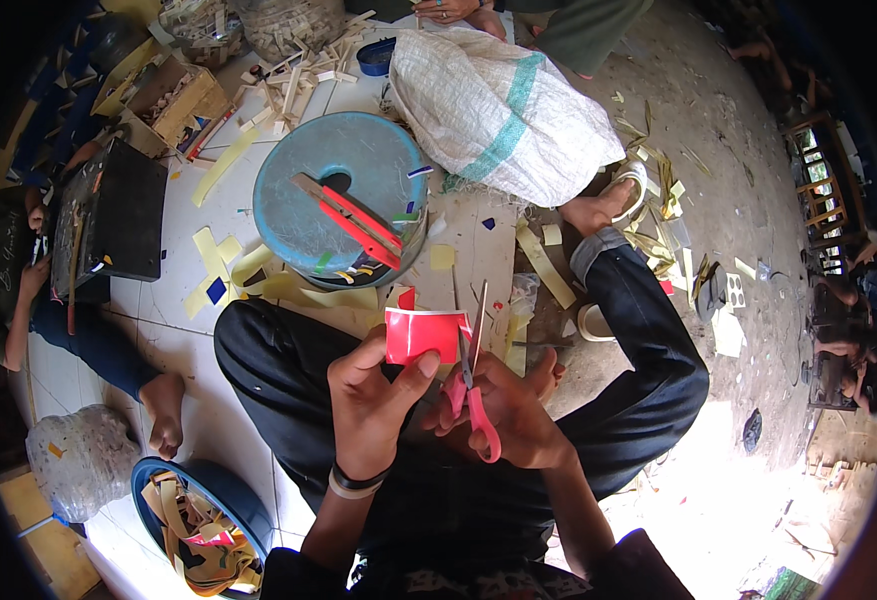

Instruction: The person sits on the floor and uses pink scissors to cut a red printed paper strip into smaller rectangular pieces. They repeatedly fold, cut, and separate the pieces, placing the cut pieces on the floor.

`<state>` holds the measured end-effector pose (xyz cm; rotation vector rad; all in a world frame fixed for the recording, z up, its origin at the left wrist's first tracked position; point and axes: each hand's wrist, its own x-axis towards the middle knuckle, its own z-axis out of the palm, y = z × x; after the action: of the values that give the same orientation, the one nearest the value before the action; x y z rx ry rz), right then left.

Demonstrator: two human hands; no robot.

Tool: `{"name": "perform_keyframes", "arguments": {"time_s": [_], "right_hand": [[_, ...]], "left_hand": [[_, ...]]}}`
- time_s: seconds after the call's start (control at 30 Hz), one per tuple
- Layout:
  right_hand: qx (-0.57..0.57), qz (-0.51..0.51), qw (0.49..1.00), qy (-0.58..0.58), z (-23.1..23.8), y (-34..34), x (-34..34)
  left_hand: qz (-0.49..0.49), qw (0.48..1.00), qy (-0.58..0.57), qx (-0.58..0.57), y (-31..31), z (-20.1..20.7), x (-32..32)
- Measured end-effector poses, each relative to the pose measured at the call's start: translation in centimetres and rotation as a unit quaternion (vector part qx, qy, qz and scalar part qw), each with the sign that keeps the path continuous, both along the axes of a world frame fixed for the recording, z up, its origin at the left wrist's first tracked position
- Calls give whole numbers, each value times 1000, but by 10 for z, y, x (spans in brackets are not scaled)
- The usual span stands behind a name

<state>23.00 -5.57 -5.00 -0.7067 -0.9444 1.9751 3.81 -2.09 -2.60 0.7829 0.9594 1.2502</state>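
Note:
Pinched between my left hand's (370, 410) thumb and fingers is a glossy red piece of sheet (420, 338) with a pale upper edge, slightly curled. My right hand (516, 415) grips pink-handled scissors (484, 425), their blades parted and pointing up. One blade lies close to the red sheet's right edge; whether it touches, I cannot tell. Just beyond my hands, a red utility knife (360, 226) rests on a round blue stool-like surface (293, 170) with small coloured scraps near its edge.
Yellow strips (220, 270) lie on the tiles by the stool. A white woven sack (503, 110) stands beyond. At lower left is a blue bucket (258, 510) of scraps. Another person's foot (165, 410) and a black box (123, 215) are at left; wooden sticks (298, 90) lie behind.

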Motion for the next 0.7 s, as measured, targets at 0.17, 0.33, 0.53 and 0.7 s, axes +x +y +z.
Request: {"name": "perform_keyframes", "arguments": {"time_s": [0.17,0.33,0.53,0.7], "right_hand": [[14,-5,999,-35,1,2,0],[20,-28,998,-43,3,2,-3],[41,-35,997,-56,1,5,-4],[29,-37,995,-85,4,1,-5]], "left_hand": [[-8,1000,0,3,-2,2,0],[-10,1000,13,23,-2,0,1],[-26,999,13,21,-4,0,-1],[-27,998,33,51,-3,-2,-2]]}}
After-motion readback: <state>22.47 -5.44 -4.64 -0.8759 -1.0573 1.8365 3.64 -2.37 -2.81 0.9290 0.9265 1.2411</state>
